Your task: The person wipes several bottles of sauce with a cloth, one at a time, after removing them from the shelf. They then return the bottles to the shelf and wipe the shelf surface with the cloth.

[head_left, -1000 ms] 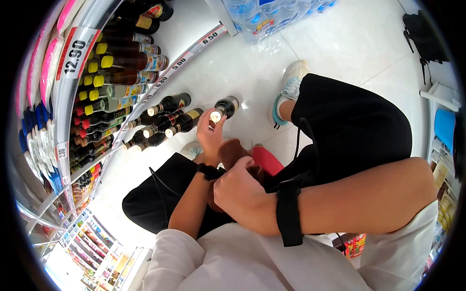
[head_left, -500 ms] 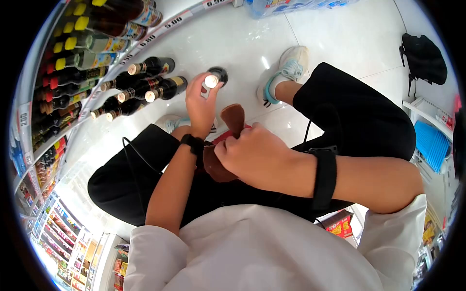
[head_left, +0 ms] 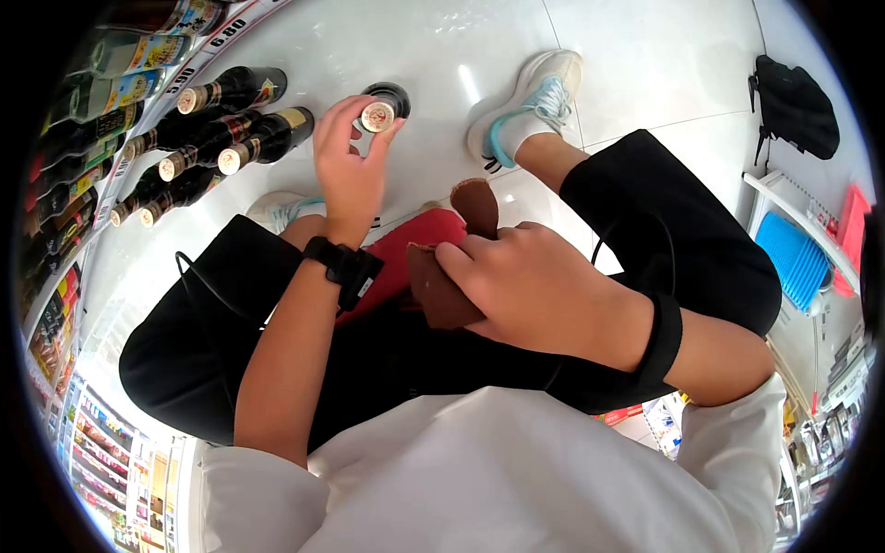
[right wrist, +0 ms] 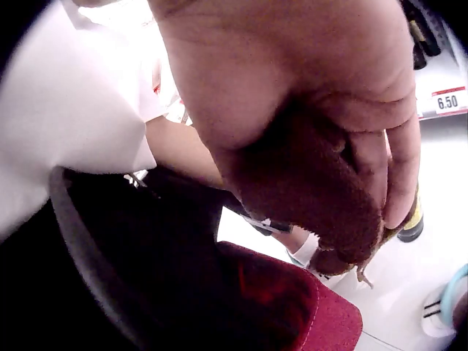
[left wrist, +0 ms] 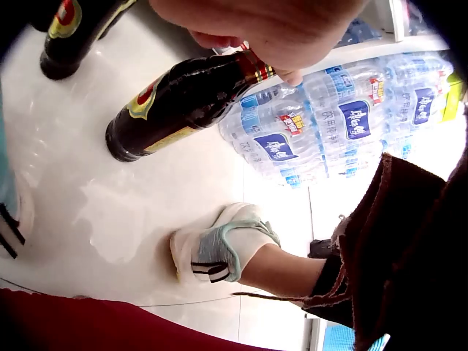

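My left hand (head_left: 350, 170) grips a dark glass bottle (left wrist: 183, 99) at the top of its neck. In the head view the bottle's pale round cap (head_left: 377, 116) shows between thumb and fingers. The left wrist view shows its dark body, with red and yellow label parts, reaching down to the floor. In my right hand (head_left: 553, 290) is a bunched brown cloth (head_left: 442, 290), fuzzy at its edges. The right wrist view has that cloth (right wrist: 307, 183) inside the curled fingers. Both hands are over the lap, the right one nearer the body.
Several dark bottles (head_left: 253, 88) with pale caps stand on the floor at left, beside stocked shelves. A red fabric piece (head_left: 406, 244) lies between the knees. Shrink-wrapped water bottles (left wrist: 322, 121) stand beyond. A black bag (head_left: 795, 106) lies at far right, near a blue item (head_left: 791, 258).
The head view has tilted and shifted, so the shelves slid left and more of the right side shows. My right hand with the brown cloth has drawn away from the left wrist. The left hand keeps its bottle.
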Available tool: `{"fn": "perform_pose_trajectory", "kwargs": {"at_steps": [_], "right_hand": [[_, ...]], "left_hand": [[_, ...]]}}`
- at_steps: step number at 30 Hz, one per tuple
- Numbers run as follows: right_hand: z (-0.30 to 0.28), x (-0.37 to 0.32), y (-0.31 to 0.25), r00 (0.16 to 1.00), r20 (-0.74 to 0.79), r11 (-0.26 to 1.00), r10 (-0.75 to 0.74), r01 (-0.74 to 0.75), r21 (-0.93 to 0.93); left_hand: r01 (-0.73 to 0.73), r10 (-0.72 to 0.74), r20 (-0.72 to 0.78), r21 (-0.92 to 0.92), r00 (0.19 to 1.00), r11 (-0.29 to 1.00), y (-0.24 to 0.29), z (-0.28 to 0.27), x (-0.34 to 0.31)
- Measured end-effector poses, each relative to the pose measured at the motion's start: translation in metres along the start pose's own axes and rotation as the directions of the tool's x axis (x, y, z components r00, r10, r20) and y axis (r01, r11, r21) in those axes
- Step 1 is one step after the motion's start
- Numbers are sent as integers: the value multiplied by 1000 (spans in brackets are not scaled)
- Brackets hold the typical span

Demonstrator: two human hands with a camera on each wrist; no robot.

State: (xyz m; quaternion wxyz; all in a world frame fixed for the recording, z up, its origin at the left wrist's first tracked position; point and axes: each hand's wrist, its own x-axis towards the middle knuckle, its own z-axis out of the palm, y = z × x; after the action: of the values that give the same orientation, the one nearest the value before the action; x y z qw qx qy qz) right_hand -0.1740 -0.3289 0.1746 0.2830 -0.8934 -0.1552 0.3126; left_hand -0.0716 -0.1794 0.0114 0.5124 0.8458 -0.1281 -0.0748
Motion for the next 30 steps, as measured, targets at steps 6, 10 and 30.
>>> {"fn": "perform_pose_trajectory", "kwargs": {"at_steps": [6, 10, 30], "right_hand": [[-1, -5, 6, 999, 10, 998, 41, -41, 40], [-3, -11, 1, 997, 40, 995, 69, -72, 70], [11, -18, 5, 989, 27, 976, 147, -149, 158]], "left_hand": [[-7, 7, -6, -18, 1000, 1000, -5, 2, -2], [-28, 27, -32, -39, 999, 999, -9, 6, -4], [-28, 22, -55, -109, 998, 994, -17, 11, -8]]}}
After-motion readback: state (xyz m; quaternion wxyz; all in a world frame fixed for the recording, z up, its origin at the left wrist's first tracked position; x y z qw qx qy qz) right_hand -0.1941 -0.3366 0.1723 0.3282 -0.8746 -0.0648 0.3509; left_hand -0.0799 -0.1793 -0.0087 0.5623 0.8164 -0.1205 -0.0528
